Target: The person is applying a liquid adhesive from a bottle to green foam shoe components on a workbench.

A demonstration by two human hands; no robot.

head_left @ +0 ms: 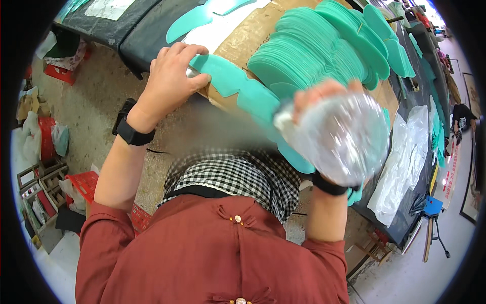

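My left hand (174, 71) pinches the left end of a flat teal sheet (223, 75) with a wavy cut edge, at the table's near edge. Thumb and index finger lie either side of that end. My right hand (324, 93) is closed round a clear, shiny, rounded thing (349, 139), smeared by motion, with a whitish part at its left end. It hangs over the right side of the teal sheets and hides most of the hand. A large stack of teal cut sheets (304, 53) lies just beyond on brown cardboard (243, 33).
Black-covered tables (147, 35) stretch ahead and to the right. More teal pieces (190, 23) lie at the far left. Crumpled clear plastic (400, 162) lies on the right. Red crates (83, 183) stand on the floor at left; a blue-topped stand (432, 206) is at right.
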